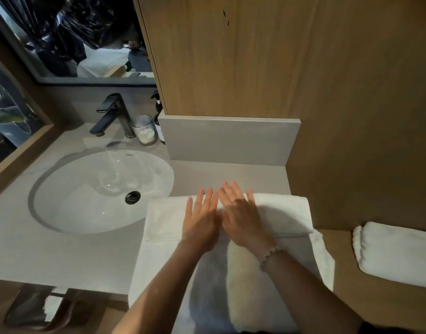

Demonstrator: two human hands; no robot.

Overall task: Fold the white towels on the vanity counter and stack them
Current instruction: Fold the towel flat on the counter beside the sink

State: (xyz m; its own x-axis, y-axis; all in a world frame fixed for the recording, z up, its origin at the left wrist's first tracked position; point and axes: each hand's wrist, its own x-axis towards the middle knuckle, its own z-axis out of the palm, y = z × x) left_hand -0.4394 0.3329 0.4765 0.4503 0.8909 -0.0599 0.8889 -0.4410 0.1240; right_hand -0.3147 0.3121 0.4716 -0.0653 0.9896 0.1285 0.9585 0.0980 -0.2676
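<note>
Head view of a vanity counter (62, 249). A white towel (284, 210) lies on the right part of the counter. Its far portion is doubled back into a thick fold, and its near portion hangs over the counter's front edge.

**Edges.**
- The towel's left edge runs just beside the rim of the oval basin (69, 189).
- Its right edge reaches the counter's right end, against the wooden panel (351, 116).
- A strip of bare counter separates the far fold from the grey backsplash (228, 141).
- More bare counter lies in front of and to the left of the basin.

**Hands.**
- The left hand (202, 218) and right hand (240, 213) rest side by side on the fold, palms down. Their fingers are straight and slightly spread, and they grasp nothing.
- The right hand is somewhat blurred, and its fingertips extend to the fold's far edge.
- A beaded bracelet (269, 255) circles the right wrist.

**Other items.**
- A second towel (397, 254), already folded, sits well apart on the wooden ledge to the right, beyond the counter's end.
- The basin has a dark drain plug (133, 197) at its bottom.
- Behind the basin stand a black faucet (113, 114), a glass tumbler (144, 128) and a dark pump bottle (159, 116).
- The tumbler holds something white in its base, but what it is cannot be told.
</note>
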